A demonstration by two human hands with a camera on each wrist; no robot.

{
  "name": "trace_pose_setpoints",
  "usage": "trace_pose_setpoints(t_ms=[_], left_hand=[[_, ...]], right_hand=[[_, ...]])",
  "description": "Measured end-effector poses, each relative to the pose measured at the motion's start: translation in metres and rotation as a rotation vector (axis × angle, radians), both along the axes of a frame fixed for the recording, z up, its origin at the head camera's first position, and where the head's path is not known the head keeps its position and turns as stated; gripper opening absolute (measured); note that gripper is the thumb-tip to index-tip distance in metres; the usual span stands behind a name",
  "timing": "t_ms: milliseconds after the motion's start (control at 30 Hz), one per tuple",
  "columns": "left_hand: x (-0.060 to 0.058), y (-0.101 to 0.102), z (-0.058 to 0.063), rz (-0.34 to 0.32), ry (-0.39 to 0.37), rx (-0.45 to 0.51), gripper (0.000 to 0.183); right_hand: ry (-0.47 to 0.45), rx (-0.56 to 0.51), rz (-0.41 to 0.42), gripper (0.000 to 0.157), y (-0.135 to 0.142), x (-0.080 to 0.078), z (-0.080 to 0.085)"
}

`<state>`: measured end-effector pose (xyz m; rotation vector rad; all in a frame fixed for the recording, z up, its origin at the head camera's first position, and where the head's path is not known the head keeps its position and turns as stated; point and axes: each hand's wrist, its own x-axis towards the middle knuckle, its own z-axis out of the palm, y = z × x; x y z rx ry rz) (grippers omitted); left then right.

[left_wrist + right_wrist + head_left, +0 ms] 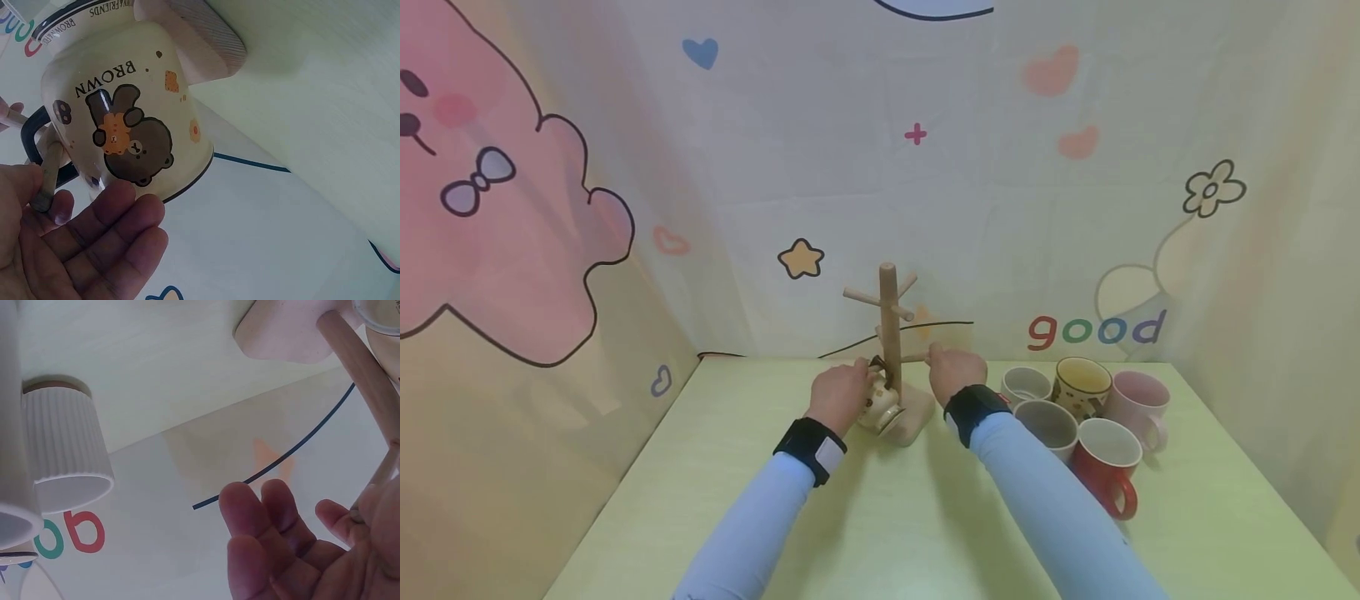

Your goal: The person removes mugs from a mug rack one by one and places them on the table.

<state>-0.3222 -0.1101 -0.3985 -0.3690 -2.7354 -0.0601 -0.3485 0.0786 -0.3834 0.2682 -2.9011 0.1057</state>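
A wooden mug rack (889, 333) stands upright on the table, several pegs sticking out of its post. On a lower left peg hangs a cream mug (878, 407) with a brown bear print (140, 140), tilted, the peg passing through its dark handle (30, 134). My left hand (838, 393) pinches that peg's end (42, 199) between thumb and forefinger; its other fingers lie close to the mug's side, contact unclear. Opposite, my right hand (957, 372) pinches the tip of the lower right peg (915, 358), the remaining fingers loosely bent.
At the right of the table stand several mugs: a white ribbed one (69, 447), a yellow-lined patterned one (1081, 387), a pink one (1138, 400), a grey-lined one (1048, 429) and a red one (1105, 467). A printed cloth (955, 208) hangs behind the table.
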Motion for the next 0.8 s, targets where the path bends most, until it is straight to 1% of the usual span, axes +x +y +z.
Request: trace_pose_setpoints(t_ms=[100,167,233,367,467,600,800], left_hand=[[-0.0011,0.0003,-0.0003,0.0,-0.036,0.02,0.027],[-0.0009,0.0001,-0.0006,-0.006,-0.041,0.038,0.027],[0.0003,-0.0004,0.0,-0.015,-0.046,0.058,0.026],[0.0033,-0.0008,0.0031,-0.01,-0.084,0.079,0.026],[0.0039,-0.001,0.005,-0.001,-0.111,0.076,0.026],[0.004,-0.001,0.0065,0.01,-0.127,0.068,0.028],[0.0018,0.0002,0.0062,0.054,-0.153,0.035,0.03]], right_hand=[[-0.002,-0.005,0.0,0.023,0.001,0.0005,0.0002],[-0.011,-0.002,-0.004,0.024,0.0013,0.0007,0.0006],[-0.021,0.0,-0.008,0.024,0.0014,0.0006,0.0007],[-0.016,-0.003,-0.004,0.025,0.0017,0.0006,0.0005],[-0.014,-0.001,0.002,0.024,0.0019,0.002,0.0016],[-0.022,0.003,0.004,0.025,0.0021,0.0024,0.0034],[-0.026,-0.001,-0.007,0.026,0.0012,-0.0011,0.0014]])
